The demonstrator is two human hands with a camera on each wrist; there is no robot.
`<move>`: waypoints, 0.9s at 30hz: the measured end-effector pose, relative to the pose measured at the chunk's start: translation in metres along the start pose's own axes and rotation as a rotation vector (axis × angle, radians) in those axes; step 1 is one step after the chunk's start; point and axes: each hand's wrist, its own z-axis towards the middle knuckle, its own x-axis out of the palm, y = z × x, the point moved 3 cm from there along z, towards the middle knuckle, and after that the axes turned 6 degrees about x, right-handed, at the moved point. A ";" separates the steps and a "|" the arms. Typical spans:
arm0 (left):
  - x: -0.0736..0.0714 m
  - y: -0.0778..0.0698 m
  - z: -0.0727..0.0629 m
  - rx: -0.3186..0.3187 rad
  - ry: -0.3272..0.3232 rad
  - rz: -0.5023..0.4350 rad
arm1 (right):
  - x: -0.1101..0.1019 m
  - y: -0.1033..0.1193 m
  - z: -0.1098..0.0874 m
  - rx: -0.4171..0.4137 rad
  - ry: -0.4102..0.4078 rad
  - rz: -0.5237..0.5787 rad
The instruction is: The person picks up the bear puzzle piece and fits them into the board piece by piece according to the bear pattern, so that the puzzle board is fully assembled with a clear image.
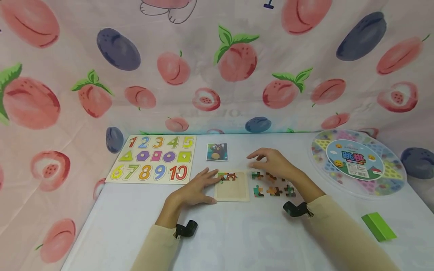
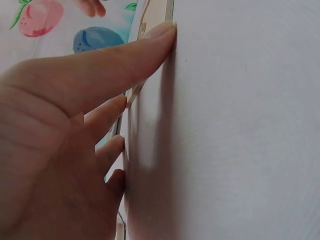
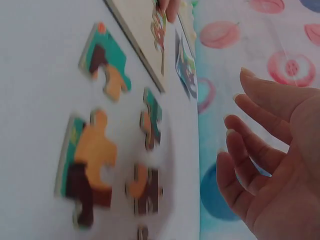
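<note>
My left hand (image 1: 194, 188) rests at the left side of a square wooden puzzle tray (image 1: 232, 192), fingers extended, with its index fingertip by the upper left corner. In the left wrist view its thumb (image 2: 135, 62) touches the tray's edge. A few joined bear-picture pieces (image 1: 228, 176) lie along the tray's top. My right hand (image 1: 271, 162) hovers over the table behind several loose jigsaw pieces (image 1: 258, 191) right of the tray. Its fingers are loosely bent with nothing between them, as the right wrist view shows above the pieces (image 3: 147, 190).
A bear picture card (image 1: 217, 152) lies behind the tray. At the back left is a number and shape board (image 1: 149, 148). A round Chinese checkers set (image 1: 356, 160) lies at right, with a green block (image 1: 378, 226) in front. A fruit-patterned curtain (image 1: 203, 56) hangs behind the table.
</note>
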 end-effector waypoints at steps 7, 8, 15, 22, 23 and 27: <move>-0.001 -0.001 -0.001 0.006 0.003 0.001 | -0.025 -0.031 -0.010 0.039 -0.075 -0.010; -0.001 -0.001 -0.001 0.007 0.003 0.000 | -0.028 -0.035 -0.012 0.047 -0.080 -0.014; -0.001 -0.002 -0.001 0.007 -0.008 0.015 | -0.044 -0.059 -0.024 0.101 -0.055 0.017; -0.002 -0.003 -0.001 0.009 -0.002 0.018 | -0.041 -0.083 -0.031 0.162 -0.041 -0.032; -0.002 -0.003 -0.001 0.011 -0.002 0.019 | -0.040 -0.085 -0.031 0.168 -0.039 -0.033; -0.002 -0.003 0.000 0.011 0.000 0.026 | -0.038 -0.093 -0.031 0.175 -0.043 -0.039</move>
